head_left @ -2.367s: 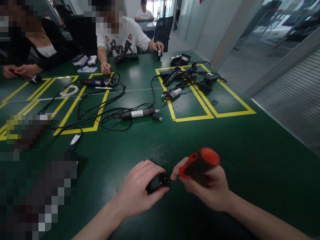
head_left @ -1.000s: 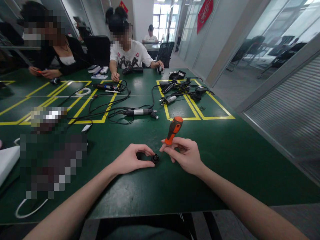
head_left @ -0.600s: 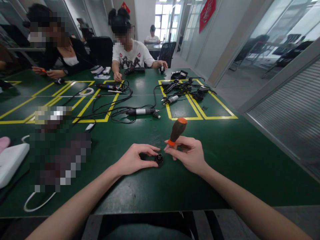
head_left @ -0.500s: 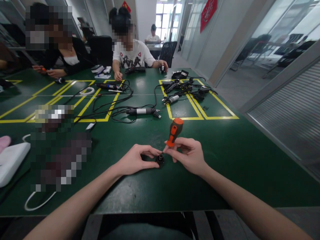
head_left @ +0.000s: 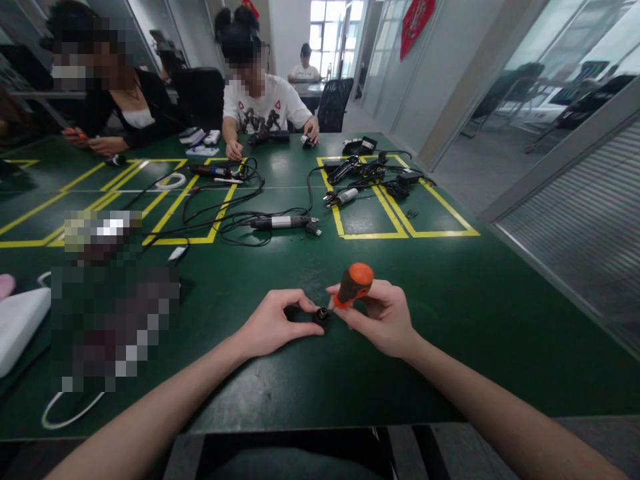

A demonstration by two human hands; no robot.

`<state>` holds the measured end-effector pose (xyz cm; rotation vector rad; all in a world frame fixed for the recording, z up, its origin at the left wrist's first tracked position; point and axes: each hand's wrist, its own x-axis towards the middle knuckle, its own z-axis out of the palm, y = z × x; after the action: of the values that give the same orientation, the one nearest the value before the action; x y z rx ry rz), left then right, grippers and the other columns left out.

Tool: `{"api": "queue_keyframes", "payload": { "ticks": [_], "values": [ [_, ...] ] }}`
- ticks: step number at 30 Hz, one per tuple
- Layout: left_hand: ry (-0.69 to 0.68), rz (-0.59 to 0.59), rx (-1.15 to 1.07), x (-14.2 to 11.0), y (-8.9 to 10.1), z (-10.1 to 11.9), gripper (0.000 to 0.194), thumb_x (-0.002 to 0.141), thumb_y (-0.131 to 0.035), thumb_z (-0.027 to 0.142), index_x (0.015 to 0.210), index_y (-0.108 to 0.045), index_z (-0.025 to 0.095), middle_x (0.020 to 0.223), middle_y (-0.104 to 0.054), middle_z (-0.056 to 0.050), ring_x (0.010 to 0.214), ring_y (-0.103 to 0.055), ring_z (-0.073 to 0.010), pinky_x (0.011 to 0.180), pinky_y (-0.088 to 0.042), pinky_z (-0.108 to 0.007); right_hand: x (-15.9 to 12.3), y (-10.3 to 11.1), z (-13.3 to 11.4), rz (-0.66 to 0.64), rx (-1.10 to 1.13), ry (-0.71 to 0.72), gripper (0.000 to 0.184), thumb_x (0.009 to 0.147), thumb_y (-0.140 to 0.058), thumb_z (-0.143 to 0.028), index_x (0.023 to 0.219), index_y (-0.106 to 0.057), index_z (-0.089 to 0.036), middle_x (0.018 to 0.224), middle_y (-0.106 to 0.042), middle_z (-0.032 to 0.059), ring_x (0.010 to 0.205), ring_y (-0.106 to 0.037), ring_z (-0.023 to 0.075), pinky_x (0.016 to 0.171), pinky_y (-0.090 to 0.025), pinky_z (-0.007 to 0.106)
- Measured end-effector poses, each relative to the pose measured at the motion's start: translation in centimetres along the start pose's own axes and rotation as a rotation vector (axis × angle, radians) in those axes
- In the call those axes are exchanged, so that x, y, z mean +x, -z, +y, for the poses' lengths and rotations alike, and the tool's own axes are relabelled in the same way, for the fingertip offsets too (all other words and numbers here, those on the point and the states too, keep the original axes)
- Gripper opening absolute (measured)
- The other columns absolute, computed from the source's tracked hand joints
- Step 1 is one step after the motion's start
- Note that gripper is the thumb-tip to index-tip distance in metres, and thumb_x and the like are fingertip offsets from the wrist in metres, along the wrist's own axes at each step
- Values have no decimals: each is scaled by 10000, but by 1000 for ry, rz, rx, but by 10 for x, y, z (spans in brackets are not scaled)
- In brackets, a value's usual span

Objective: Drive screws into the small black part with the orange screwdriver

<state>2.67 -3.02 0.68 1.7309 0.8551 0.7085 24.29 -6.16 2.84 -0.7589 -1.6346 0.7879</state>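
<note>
My left hand (head_left: 274,324) grips a small black cylindrical part (head_left: 321,317) between thumb and fingers, its round open end facing up on the table. In my right hand (head_left: 387,317) is a screwdriver (head_left: 356,283) with an orange and dark grey handle. The handle's orange end tilts up towards me. Its lower end is close beside the black part; the fingers and handle hide the shaft, so I cannot tell whether it touches.
The green table (head_left: 450,347) carries yellow tape rectangles. Ahead lie a silver and black corded tool (head_left: 281,223), another silver tool (head_left: 345,197) and tangled black cables (head_left: 399,189). A white box (head_left: 23,327) stands left. A co-worker (head_left: 265,100) sits opposite, another person (head_left: 135,113) further left.
The screwdriver has come lower and tilted more towards me, moving slightly right with my right hand. My left hand stays on the black part. The co-worker opposite has drawn one hand leftward.
</note>
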Motion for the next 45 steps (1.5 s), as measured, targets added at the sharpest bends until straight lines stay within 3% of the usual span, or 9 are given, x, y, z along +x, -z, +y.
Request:
{"api": "queue_keyframes", "payload": {
  "ticks": [8, 12, 15, 22, 27, 32, 37, 41, 45],
  "values": [
    [122, -46, -188, 4, 3, -3, 335, 679, -935, 280, 730, -635, 142, 859, -754, -29, 760, -651, -138, 740, -511, -270, -6, -2, 6, 30, 71, -152, 92, 897, -750, -235, 939, -831, -221, 795, -712, 29, 503, -558, 100, 463, -479, 257],
    [152, -131, -165, 6, 9, -3, 288, 674, -929, 260, 793, -704, 128, 929, -784, -49, 689, -619, -111, 680, -494, -255, -1, -2, 8, 72, -63, -58, 152, 890, -741, -219, 962, -862, -277, 921, -730, 54, 716, -666, 166, 627, -570, 324],
    [155, -165, -174, 7, 13, -2, 292, 678, -926, 281, 831, -733, 125, 931, -789, -53, 670, -617, -106, 679, -509, -256, 1, -1, 8, 24, -114, -4, 191, 912, -722, -230, 1027, -859, -297, 817, -729, 29, 759, -672, 187, 714, -577, 348],
    [141, -223, -196, 8, 18, -1, 348, 713, -910, 365, 919, -762, 127, 975, -796, -87, 805, -709, -176, 828, -583, -338, 0, 1, 4, -115, -187, -28, 283, 1008, -583, -297, 1165, -810, -239, 694, -654, -13, 639, -589, 146, 646, -507, 290],
    [112, -251, -130, 7, 21, -1, 314, 768, -842, 283, 1027, -767, 124, 1022, -782, -83, 802, -697, -152, 810, -575, -306, -3, -6, 3, -39, 4, -134, 147, 909, -725, -306, 1023, -716, -213, 634, -557, -61, 528, -508, 104, 519, -435, 238],
    [82, -239, -60, 6, 20, 1, 331, 741, -847, 267, 1032, -763, 134, 1017, -780, -76, 820, -680, -155, 808, -575, -301, -2, -11, 3, -17, 144, -252, 369, 829, -822, -457, 751, -551, -218, 631, -604, -31, 526, -515, 99, 500, -428, 239],
    [53, -187, -5, 5, 12, 2, 453, 722, -877, 304, 1136, -760, 160, 1047, -782, -68, 822, -669, -162, 804, -567, -306, 4, -11, 12, 41, 276, -374, 470, 762, -869, -489, 853, -481, -241, 575, -524, -104, 471, -434, 70, 467, -361, 201],
    [-17, -164, 101, 3, 5, 4, 340, 792, -856, 338, 1081, -795, 169, 1021, -772, -66, 794, -645, -156, 746, -536, -275, 11, -9, 23, -26, 400, -575, 498, 778, -829, -576, 910, -476, -251, 490, -349, -164, 378, -262, 54, 388, -208, 190],
    [-53, -160, 119, 3, 3, 5, 320, 827, -832, 341, 1089, -799, 160, 1028, -769, -73, 765, -630, -146, 722, -525, -267, 12, -6, 21, -113, 394, -512, 502, 821, -783, -641, 867, -480, -243, 512, -359, -144, 401, -289, 59, 411, -230, 198]
  ]
}}
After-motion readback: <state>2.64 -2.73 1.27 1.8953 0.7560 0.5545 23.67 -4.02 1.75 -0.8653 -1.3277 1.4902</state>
